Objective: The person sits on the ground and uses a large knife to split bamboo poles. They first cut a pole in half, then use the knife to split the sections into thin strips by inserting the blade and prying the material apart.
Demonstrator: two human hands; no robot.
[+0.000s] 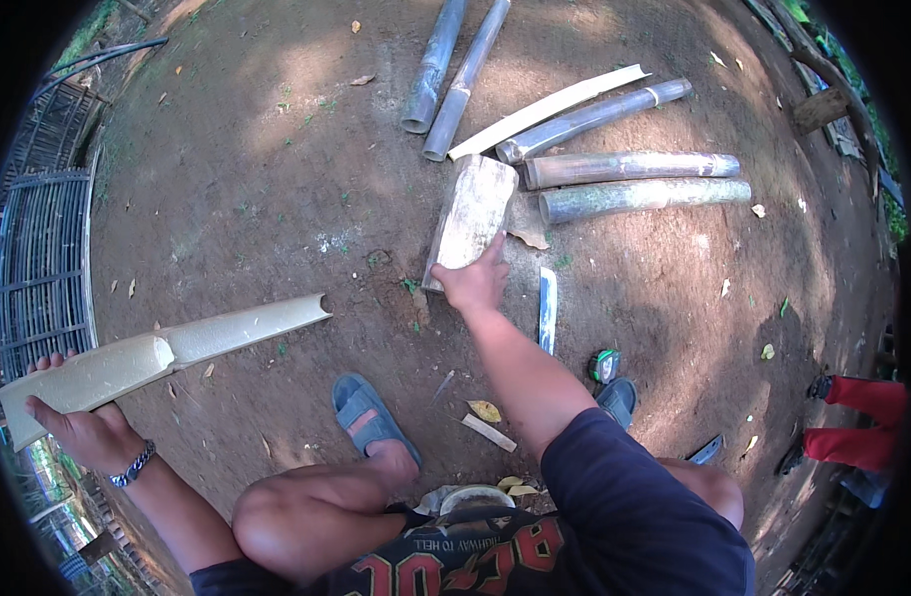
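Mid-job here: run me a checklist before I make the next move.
1. Left hand supporting the split bamboo: ok, at its outer end.
2. Right hand on the wood block: ok, at its near end.
3. Bamboo apart from block: ok, visible gap.
4. Block apart from the nearest whole pole: cannot tell.
5. Blade-like strip away from the right forearm: not ok, lies close beside it.
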